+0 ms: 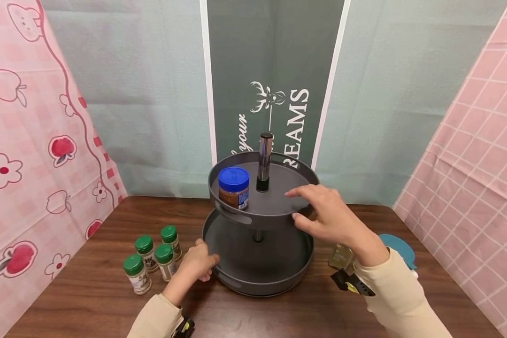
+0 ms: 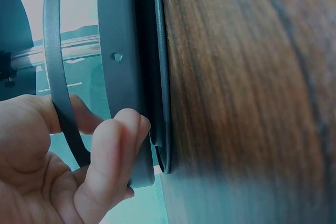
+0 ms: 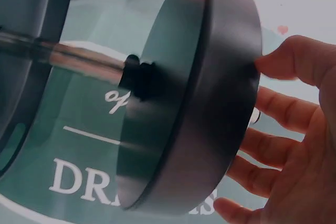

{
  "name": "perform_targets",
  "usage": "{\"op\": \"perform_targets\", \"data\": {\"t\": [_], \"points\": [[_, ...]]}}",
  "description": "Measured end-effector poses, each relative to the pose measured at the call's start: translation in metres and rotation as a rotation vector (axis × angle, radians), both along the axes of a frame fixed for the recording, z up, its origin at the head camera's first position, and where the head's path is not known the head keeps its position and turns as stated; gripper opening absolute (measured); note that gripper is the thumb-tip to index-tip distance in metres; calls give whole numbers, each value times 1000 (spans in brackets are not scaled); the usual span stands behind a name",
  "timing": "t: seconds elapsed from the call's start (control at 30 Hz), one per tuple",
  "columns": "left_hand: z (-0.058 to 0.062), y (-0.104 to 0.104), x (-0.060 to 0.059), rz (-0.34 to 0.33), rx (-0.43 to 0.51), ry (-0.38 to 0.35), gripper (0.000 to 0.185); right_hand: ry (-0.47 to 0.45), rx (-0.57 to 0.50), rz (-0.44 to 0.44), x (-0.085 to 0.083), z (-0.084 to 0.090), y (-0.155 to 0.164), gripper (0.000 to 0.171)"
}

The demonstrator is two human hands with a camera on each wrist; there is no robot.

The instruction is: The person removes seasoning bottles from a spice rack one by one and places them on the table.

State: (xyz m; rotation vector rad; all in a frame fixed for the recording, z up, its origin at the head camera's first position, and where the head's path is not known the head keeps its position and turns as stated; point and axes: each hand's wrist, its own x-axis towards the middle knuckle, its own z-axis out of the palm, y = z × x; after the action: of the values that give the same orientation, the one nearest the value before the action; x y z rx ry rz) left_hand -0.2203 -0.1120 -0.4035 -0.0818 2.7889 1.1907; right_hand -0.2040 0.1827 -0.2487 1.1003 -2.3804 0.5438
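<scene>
A dark grey two-tier round tray [image 1: 253, 281] on a central post stands in the middle of the table. At the left, my left hand [image 1: 200, 262] holds the lower tier's wall, thumb behind the slotted rim [image 2: 53, 61] and fingers outside. My right hand [image 1: 327, 211] is spread at the right front of the upper tier [image 1: 279, 202]. Its thumb [image 3: 281, 59] is right at the rim, while the index finger reaches over the tier's floor. A jar with a blue lid and brown contents [image 1: 234, 188] stands upright on the upper tier's left side.
Several green-capped shaker bottles [image 1: 152, 258] stand left of my left hand. Partly behind my right wrist are a small clear jar [image 1: 340, 257] and a teal round item [image 1: 397, 249]. Fabric curtains [image 1: 152, 94] close off the back and sides of the wooden table [image 1: 110, 230].
</scene>
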Motion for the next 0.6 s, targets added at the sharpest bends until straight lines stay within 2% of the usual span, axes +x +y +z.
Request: {"op": "perform_targets", "data": {"t": [0.2,0.37,0.6], "points": [[-2,0,0,-3,4,6,57,7,-9,93,4,1,-18,33],[-3,-1,-1,-7,16,10,56,4,31,65,8,-1,-36,31],[-3,-1,-1,-6,19,-4,63,83,60,57,8,-7,-55,29]]}}
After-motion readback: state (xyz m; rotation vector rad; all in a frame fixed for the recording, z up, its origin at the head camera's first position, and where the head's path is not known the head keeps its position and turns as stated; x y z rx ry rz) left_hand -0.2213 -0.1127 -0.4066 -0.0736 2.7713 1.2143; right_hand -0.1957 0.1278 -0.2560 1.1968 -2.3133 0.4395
